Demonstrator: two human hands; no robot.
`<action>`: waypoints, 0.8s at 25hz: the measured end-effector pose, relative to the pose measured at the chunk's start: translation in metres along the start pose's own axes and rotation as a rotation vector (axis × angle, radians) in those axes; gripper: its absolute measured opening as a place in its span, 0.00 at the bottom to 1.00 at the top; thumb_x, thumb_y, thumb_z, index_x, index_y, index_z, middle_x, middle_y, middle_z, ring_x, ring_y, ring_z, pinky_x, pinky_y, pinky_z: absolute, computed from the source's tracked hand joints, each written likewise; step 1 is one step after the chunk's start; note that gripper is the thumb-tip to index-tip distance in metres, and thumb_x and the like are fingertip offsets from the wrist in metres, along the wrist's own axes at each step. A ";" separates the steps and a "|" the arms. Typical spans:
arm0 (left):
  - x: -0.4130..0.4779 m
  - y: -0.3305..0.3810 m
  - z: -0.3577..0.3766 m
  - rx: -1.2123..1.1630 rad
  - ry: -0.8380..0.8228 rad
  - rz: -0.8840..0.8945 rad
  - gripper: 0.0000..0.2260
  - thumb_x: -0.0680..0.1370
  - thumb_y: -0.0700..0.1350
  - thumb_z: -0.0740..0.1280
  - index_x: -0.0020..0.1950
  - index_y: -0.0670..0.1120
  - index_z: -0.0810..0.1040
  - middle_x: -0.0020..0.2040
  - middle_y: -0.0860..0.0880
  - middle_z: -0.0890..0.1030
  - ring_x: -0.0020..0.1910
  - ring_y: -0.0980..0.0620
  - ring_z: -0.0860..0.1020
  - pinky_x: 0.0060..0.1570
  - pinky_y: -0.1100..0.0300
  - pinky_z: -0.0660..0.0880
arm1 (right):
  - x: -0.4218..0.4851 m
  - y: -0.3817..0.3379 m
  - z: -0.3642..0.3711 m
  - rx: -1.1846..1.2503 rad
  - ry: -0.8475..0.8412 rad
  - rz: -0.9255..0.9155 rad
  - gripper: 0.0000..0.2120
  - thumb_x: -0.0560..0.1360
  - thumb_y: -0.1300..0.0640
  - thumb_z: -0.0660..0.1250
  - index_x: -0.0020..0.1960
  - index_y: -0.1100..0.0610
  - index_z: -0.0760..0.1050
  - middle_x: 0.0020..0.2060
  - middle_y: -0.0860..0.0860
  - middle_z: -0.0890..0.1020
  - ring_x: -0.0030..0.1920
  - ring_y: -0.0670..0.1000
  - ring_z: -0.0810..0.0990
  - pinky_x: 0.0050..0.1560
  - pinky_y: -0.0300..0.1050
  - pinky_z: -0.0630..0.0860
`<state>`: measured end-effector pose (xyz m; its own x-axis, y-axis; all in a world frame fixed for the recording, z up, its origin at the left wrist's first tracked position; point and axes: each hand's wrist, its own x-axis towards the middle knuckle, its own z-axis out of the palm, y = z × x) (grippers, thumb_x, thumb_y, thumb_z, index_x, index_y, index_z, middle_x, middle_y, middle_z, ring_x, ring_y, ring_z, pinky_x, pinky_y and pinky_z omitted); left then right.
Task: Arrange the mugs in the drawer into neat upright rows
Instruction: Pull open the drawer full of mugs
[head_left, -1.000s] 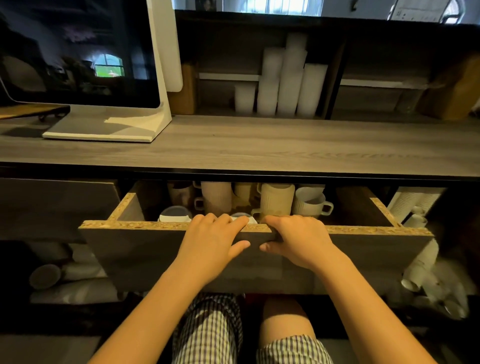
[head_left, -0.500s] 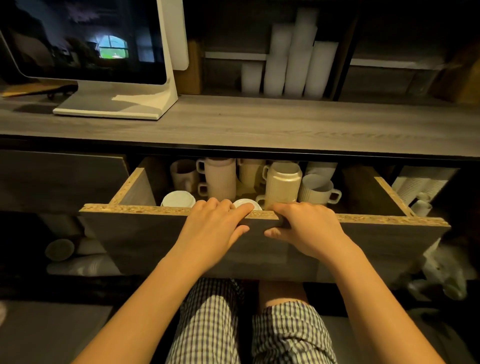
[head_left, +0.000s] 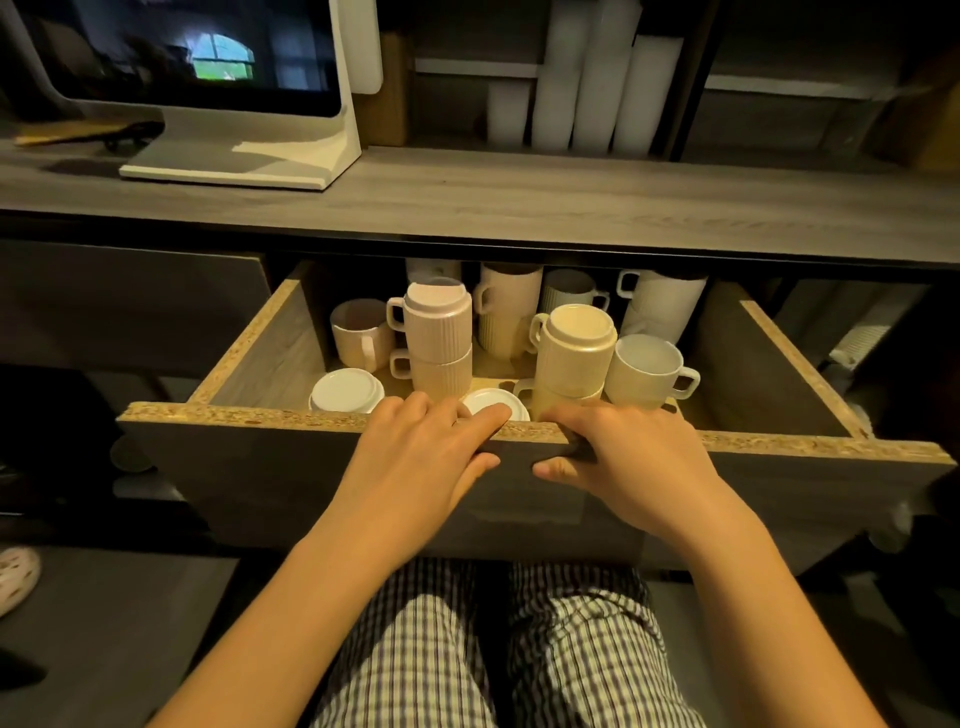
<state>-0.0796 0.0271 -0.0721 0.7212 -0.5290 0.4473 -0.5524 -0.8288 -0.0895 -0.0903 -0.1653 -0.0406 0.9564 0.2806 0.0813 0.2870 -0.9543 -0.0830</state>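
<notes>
Head view: drawer (head_left: 249, 415) open below worktop (head_left: 519, 208). Left grip (head_left: 415, 457) & right grip (head_left: 628, 462) curled over its front edge, holding no mug. Mugs (head_left: 439, 322) inside, jumbled: several stacked/inverted, white one upright at right. Sorting not yet begun; prob. need unstacking, flipping, then lining up in rows.

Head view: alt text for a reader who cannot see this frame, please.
A person's left hand and right hand grip the front edge of an open drawer under a grey counter. Inside are a pink mug stack and a cream mug stack, each topped by an upside-down mug, and an upright white mug, among others. A monitor stands on the counter.
</notes>
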 end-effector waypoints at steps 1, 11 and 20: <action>-0.005 0.004 -0.004 0.003 0.001 0.002 0.17 0.70 0.52 0.66 0.57 0.49 0.78 0.42 0.47 0.84 0.37 0.45 0.80 0.34 0.51 0.76 | -0.007 -0.003 0.000 -0.005 0.002 -0.004 0.23 0.73 0.37 0.61 0.66 0.41 0.67 0.55 0.46 0.81 0.55 0.51 0.78 0.47 0.47 0.73; -0.059 0.034 -0.033 -0.014 -0.011 0.000 0.18 0.71 0.55 0.63 0.58 0.51 0.76 0.41 0.50 0.83 0.38 0.48 0.80 0.33 0.52 0.77 | -0.067 -0.028 -0.008 0.011 -0.083 -0.025 0.27 0.72 0.35 0.59 0.70 0.38 0.62 0.63 0.42 0.77 0.61 0.48 0.75 0.51 0.44 0.74; -0.067 0.038 -0.053 -0.105 -0.139 0.004 0.17 0.77 0.56 0.53 0.62 0.54 0.72 0.47 0.54 0.83 0.43 0.52 0.79 0.40 0.55 0.78 | -0.076 -0.031 -0.017 0.101 -0.179 -0.024 0.27 0.71 0.32 0.56 0.68 0.38 0.65 0.60 0.41 0.78 0.57 0.45 0.76 0.52 0.43 0.76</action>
<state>-0.1710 0.0411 -0.0588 0.7654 -0.5587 0.3193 -0.5911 -0.8066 0.0056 -0.1727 -0.1588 -0.0275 0.9410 0.3257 -0.0923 0.3055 -0.9344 -0.1829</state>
